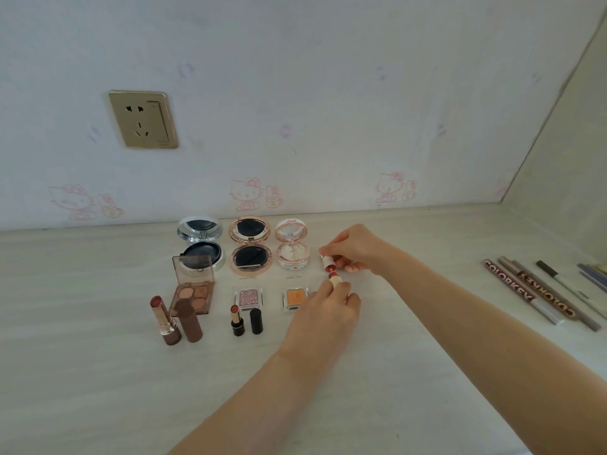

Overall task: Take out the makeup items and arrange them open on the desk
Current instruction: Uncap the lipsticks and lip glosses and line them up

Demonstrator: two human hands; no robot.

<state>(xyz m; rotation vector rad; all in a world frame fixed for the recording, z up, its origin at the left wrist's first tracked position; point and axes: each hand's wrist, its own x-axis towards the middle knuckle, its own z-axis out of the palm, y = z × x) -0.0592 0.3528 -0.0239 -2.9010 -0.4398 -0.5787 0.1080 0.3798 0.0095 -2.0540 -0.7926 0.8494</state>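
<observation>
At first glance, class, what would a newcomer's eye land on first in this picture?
Probably the two hands meeting mid-desk: the left hand holds a small cream lipstick, the right hand its cap. Left of them sit three open round compacts in a row near the wall, with an uncapped brown lipstick standing in front.

three open compacts (249, 247) in a row at the desk (98, 372) rear. palette (193, 292) and two small pans (295, 298) before them. lipsticks (166, 320) nearest. pens (538, 293) far right.

Likely home: cartoon wallpaper (249, 193), desk (98, 372).
</observation>
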